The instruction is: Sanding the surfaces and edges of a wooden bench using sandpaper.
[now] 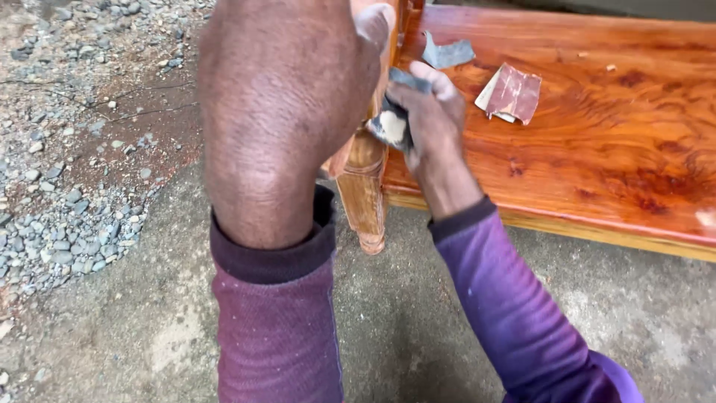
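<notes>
Outdoors, the person is working at a reddish varnished wooden board (597, 142) w/ strong grain, sitting low over rough grey concrete ground (418, 313). Loose gravel (52, 216) is lying to the left, mixed w/ bare reddish dirt. The right hand (425, 119) is clamping a folded grey piece of sandpaper (395, 123) against the turned wooden leg (363, 190) at the board's near-left corner — fingers curled tight round it. The left hand (287, 104) is filling the foreground, back to the camera, resting up by the top of the same leg; whether it's gripping or just bracing, can't tell. Two more sandpaper scraps are lying on the board — a grey one (447, 54) near the far edge, a reddish-brown one (511, 93) just beside it. Both sleeves are purple.
</notes>
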